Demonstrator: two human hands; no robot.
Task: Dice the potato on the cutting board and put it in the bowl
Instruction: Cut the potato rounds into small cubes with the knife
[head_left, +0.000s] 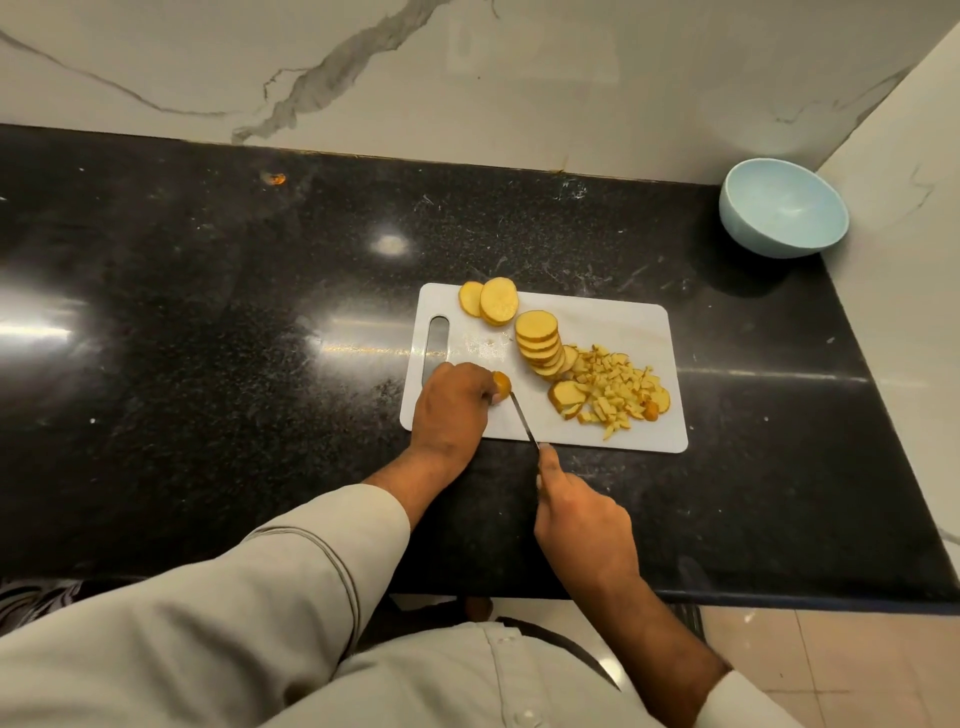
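Note:
A white cutting board lies on the black counter. On its near left part my left hand pinches a small potato end piece. My right hand grips a knife whose blade tip meets that piece. A leaning row of round potato slices fills the board's middle, and two more slices lie at its far left corner. Diced potato bits are heaped on the right side. The light blue bowl stands at the far right of the counter and looks empty.
A marble wall rises behind the black counter, and a white side wall closes it off just right of the bowl. The counter's front edge runs near my body, with tiled floor below on the right.

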